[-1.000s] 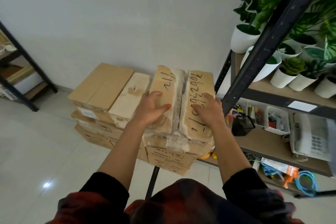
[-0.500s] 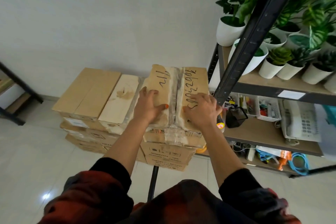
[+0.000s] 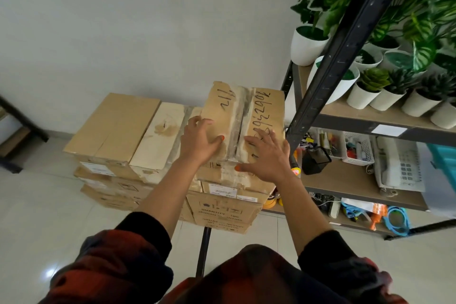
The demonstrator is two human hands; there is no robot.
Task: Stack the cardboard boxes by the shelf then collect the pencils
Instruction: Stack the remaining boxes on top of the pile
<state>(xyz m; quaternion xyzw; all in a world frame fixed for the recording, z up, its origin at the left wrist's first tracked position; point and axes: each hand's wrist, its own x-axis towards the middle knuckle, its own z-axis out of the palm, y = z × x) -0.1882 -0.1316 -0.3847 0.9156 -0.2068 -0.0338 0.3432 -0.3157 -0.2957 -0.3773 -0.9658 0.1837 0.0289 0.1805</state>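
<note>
Two hands [image 3: 201, 142], one phone [image 3: 398, 164].

A taped cardboard box [image 3: 244, 116] with black handwriting tops a pile of boxes [image 3: 222, 210] just beside the dark metal shelf [image 3: 345, 39], and both hands lie flat on its lid, the left hand [image 3: 201, 142] on the half farther from the shelf, the right hand [image 3: 267, 155] on the nearer half. A lower stack of boxes [image 3: 116, 131] sits beyond, farther from the shelf. On the shelf stand white plant pots [image 3: 362, 94], with a white telephone [image 3: 397, 165] one level down.
</note>
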